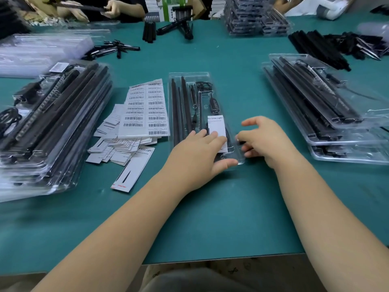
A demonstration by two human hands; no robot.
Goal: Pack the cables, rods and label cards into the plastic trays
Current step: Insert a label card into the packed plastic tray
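Clear plastic tray (189,76) sits in the middle of our green table (210,218), with rods (175,106), cable (203,85) and label card (216,127) inside. Push crooked and the card could slip out. Our left hand (200,152) presses flat on it; our right hand (263,138) pinches the tray's edge.

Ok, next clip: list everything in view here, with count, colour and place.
centre tray: one, clear, holding black rods, a cable and a white label card
barcode sheets: a small stack, white, left of it
loose cards: a pile, white, beneath the sheets
filled trays: a stack at left, another at right
loose rods: a heap, black, far right
table: green
left hand: flat on the card
right hand: at the tray's right edge
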